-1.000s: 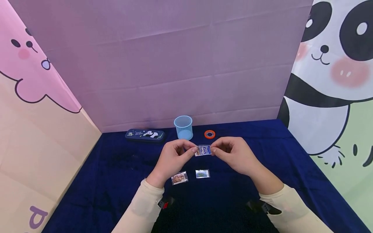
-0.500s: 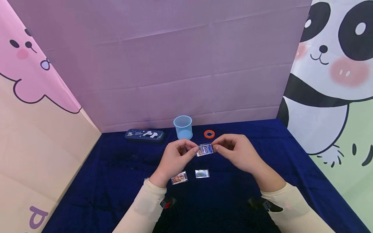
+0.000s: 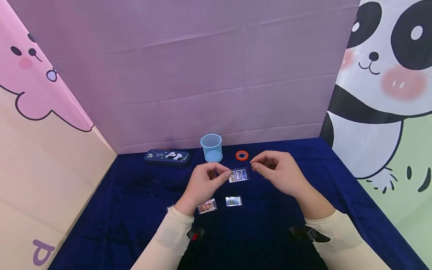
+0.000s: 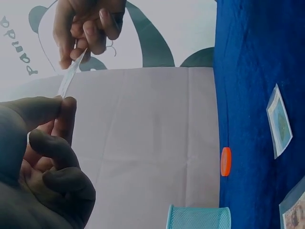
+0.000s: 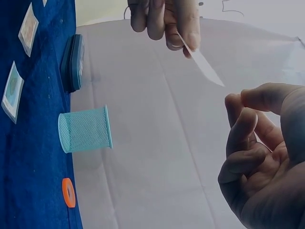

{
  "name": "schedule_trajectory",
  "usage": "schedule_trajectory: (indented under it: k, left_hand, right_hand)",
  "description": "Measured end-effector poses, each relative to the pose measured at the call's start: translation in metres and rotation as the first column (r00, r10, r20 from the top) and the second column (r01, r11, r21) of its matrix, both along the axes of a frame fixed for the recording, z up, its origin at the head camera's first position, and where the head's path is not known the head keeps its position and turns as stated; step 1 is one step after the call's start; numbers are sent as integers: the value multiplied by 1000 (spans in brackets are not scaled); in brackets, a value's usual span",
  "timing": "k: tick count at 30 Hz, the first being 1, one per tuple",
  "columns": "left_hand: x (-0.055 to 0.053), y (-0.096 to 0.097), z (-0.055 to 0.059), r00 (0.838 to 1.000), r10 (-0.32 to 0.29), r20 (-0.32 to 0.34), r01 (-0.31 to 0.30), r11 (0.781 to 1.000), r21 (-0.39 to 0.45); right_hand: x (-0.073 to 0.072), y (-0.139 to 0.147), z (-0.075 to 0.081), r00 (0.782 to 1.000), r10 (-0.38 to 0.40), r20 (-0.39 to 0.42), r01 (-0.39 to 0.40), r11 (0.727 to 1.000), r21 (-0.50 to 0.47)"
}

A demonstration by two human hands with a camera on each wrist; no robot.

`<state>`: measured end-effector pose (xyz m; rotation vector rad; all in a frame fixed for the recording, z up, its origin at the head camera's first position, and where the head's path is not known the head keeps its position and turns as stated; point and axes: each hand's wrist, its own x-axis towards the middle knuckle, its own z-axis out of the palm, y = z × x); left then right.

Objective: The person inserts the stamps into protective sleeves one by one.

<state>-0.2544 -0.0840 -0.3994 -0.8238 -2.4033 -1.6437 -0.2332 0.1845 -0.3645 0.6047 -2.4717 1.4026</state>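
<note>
My left hand (image 3: 206, 182) pinches the left end of a small picture card in a clear sleeve (image 3: 239, 175) between thumb and index finger. In the left wrist view the card (image 4: 70, 78) is raised and seen nearly edge-on. My right hand (image 3: 278, 170) is just right of the card, thumb and index tips together and the other fingers curled. The right wrist view shows a small gap between those fingertips and the card (image 5: 206, 67). Below on the cloth lie a blue-green picture card (image 3: 233, 201) and a reddish-brown one (image 3: 207, 206).
Behind the hands stands a light blue mesh cup (image 3: 212, 148), with an orange tape roll (image 3: 242, 155) to its right. A dark blue panda pencil case (image 3: 167, 157) lies to its left. Another card (image 3: 169, 208) peeks out beside my left wrist. Fabric walls border the blue cloth (image 3: 128, 210).
My right hand has let go of the card's right end and moved a little right and back. My left hand keeps its pinch on the card, which has shifted slightly right.
</note>
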Motion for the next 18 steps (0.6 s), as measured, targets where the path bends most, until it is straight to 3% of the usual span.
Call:
schedule_trajectory:
  k: [7, 18]
  left_hand:
    - [-5, 6, -7, 1000, -5, 24, 5, 1000, -5]
    - [-13, 25, -26, 998, 12, 66, -7, 996, -86]
  right_hand:
    - [-3, 6, 0, 1000, -27, -8, 27, 999, -20]
    - [-16, 19, -8, 988, -142, -53, 138, 988, -62]
